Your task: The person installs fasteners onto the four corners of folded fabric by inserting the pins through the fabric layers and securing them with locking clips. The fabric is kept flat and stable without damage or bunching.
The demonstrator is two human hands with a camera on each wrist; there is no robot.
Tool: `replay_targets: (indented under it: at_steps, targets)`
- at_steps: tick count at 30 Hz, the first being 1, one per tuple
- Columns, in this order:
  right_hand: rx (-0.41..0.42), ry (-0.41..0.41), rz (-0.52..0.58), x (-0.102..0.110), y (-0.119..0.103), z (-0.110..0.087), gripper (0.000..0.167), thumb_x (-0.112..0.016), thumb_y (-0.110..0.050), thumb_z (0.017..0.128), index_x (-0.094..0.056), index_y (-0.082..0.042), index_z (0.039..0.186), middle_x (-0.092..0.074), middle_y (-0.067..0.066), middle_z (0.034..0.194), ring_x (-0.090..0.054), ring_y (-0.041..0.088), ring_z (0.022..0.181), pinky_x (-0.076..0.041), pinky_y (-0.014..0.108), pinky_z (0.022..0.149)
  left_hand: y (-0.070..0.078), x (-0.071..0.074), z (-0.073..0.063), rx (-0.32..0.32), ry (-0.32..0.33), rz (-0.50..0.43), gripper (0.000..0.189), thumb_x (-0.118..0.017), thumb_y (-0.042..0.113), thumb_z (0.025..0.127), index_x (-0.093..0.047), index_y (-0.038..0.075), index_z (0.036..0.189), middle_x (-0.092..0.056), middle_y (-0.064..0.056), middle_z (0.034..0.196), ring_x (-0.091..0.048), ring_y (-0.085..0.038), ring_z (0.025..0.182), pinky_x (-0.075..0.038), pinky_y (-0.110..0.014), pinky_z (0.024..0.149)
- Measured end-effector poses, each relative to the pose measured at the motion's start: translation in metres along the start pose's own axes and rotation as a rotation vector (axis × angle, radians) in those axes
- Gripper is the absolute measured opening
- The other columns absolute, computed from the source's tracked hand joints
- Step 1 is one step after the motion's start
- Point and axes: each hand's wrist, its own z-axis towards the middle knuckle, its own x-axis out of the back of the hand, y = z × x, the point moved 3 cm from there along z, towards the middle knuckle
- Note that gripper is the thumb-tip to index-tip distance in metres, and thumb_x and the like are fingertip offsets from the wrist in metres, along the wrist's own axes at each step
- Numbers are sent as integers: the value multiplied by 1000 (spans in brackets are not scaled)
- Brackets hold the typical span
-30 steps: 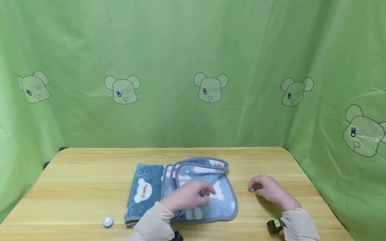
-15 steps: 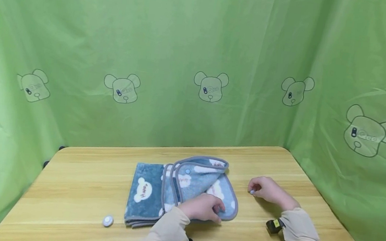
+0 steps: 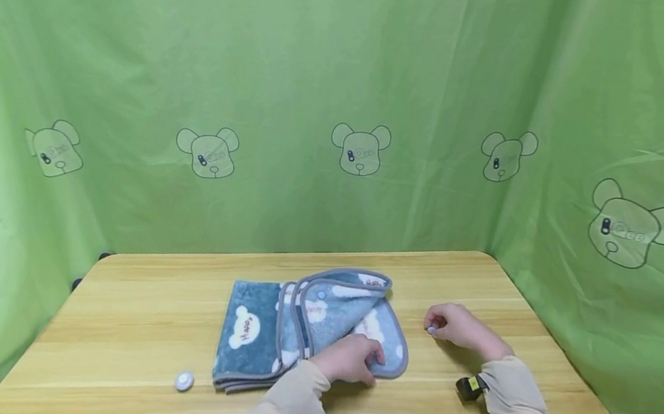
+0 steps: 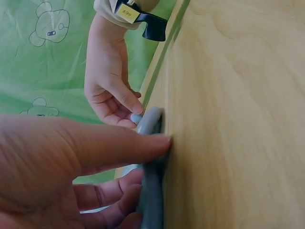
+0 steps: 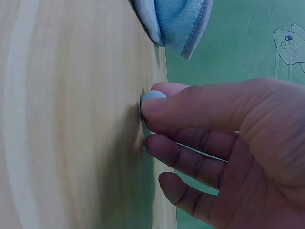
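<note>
A teal fleece blanket (image 3: 253, 329) with white bear-head prints and grey edging lies folded, its lighter blue side turned up over the right part. My left hand (image 3: 348, 358) is at its front edge; in the left wrist view the thumb (image 4: 152, 148) and curled fingers pinch the grey trim (image 4: 152, 191). Off to the blanket's right, my right hand (image 3: 460, 325) pinches a small round light-blue piece (image 5: 154, 95) between thumb and forefinger, close over the table. The other fingers of that hand are loosely bent.
A small round white-and-blue piece (image 3: 184, 380) lies left of the blanket on the wooden table (image 3: 128, 320). A light-blue round spot (image 3: 322, 295) shows on the folded flap. Green printed curtains (image 3: 299, 77) hang behind the table and at both sides.
My left hand has moved right and nearer along the blanket, from over its middle to its front edge. The right hand has stayed in place with the round piece.
</note>
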Motion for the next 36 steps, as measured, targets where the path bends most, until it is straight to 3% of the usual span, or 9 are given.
replay_targets:
  at_steps: [5, 9, 12, 17, 28, 32, 36]
  targets:
    - [1, 1, 1, -1, 1, 0, 11, -67, 6, 76, -65, -3, 83, -62, 4, 74, -51, 5, 70, -45, 20, 63, 3, 0, -2, -14, 50, 24, 23, -65, 0, 78, -69, 11, 98, -68, 1, 91, -57, -5, 78, -47, -16, 75]
    - [-6, 1, -2, -1, 0, -1, 10, -67, 5, 77, -65, -3, 83, -62, 2, 75, -51, 6, 70, -44, 20, 63, 1, -1, -2, -20, 104, 27, 17, -63, 3, 83, -71, 11, 96, -70, 1, 90, -60, -7, 79, -48, -16, 75]
    - [-11, 3, -5, -1, 0, -1, 8, -68, 4, 79, -65, -3, 82, -63, 2, 75, -51, 6, 71, -44, 20, 63, -3, 0, -1, -2, 146, -7, 10, -64, 9, 88, -71, 12, 94, -71, 2, 87, -59, -6, 76, -47, -17, 72]
    - [-9, 4, -12, 0, 0, -1, 8, -68, 3, 80, -64, -4, 80, -63, 1, 75, -52, 6, 71, -45, 21, 65, -9, 2, 2, 38, 171, -153, 7, -65, 16, 91, -69, 10, 91, -66, 2, 80, -51, -3, 68, -43, -17, 64]
    - [-4, 23, 26, 8, -10, 1, 3, -67, -3, 85, -64, -5, 85, -62, -2, 78, -52, 4, 73, -46, 21, 68, -14, 28, -5, 84, 276, -361, 18, -59, 22, 97, -66, 9, 86, -49, 8, 63, -42, -3, 51, -37, -19, 48]
    - [23, 30, 41, 13, -23, 2, 4, -67, -4, 85, -65, -4, 89, -64, -2, 83, -54, 4, 79, -49, 22, 73, -18, 37, -9, 77, 325, -347, 18, -59, 22, 97, -65, 10, 86, -50, 7, 62, -42, -3, 46, -38, -19, 48]
    - [66, 40, 62, 18, -37, 2, 4, -68, -7, 86, -66, -6, 89, -65, -2, 84, -56, 2, 80, -50, 24, 76, -22, 44, -11, 67, 378, -314, 15, -60, 21, 96, -66, 8, 91, -59, 3, 72, -48, -4, 58, -41, -19, 58]
